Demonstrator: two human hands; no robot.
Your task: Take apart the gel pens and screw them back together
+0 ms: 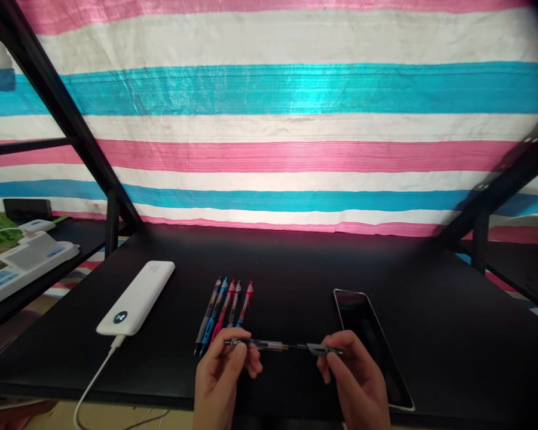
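Observation:
My left hand (226,367) pinches the clear barrel of a pen (269,345), its clicker end pointing left. Between thumb and fingers, my right hand (354,370) holds the pen's grey grip section (318,349). A thin dark stretch, seemingly the refill, shows between the barrel and the grip, so the two parts look apart. Several pens (224,307) with grey, blue and red parts lie side by side on the black table, just beyond my left hand, which hides some of their lower ends.
A phone (372,340) lies beside and partly behind my right hand. At the left is a white power bank (137,298) with a cable (94,379) running off the front edge. Black frame bars (72,125) flank the table (291,263); a power strip (31,263) sits far left.

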